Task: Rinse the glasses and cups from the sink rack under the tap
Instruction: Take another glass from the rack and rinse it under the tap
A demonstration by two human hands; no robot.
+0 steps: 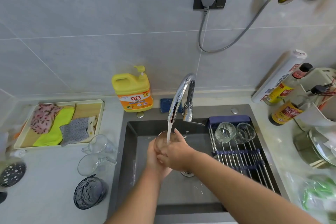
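A clear round drinking glass (161,142) is held over the dark grey sink (131,160), catching water from the curved chrome tap (179,94). The left hand (154,162) and the right hand (177,155) both grip it with curled fingers. Two clear ribbed glasses (225,132) stand on the steel-rod sink rack (241,158) to the right.

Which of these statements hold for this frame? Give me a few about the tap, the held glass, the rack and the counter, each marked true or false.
1. Water runs from the tap into a glass gripped by the left hand and the right hand. True.
2. The rack holds nothing. False: two glasses sit at its far end.
3. The yellow detergent bottle stands right of the tap. False: it stands to the left.
4. Three glass vessels sit on the counter left of the sink. True.
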